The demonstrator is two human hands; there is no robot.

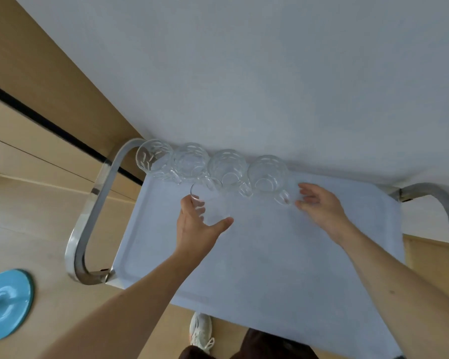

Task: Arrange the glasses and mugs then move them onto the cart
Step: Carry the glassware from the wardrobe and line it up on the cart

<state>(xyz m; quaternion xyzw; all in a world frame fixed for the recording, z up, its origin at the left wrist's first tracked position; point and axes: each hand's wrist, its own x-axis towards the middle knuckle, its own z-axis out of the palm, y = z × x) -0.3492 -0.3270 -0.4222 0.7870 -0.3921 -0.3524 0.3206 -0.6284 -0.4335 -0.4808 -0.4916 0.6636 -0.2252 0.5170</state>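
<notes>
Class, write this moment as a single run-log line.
left hand: holds plain glass | right hand: open, beside mug handle | four mugs in row on cart tray

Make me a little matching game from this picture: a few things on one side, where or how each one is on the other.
Things:
1. left hand
2. right hand
3. row of glass mugs
4. blue round base

States:
A. on the wooden floor, left of the cart
B. open, fingers beside a mug handle
C. lined up along the tray's far edge
D. gripping a plain glass

Pairs: 1-D, 2-B, 3-C, 4-A
</notes>
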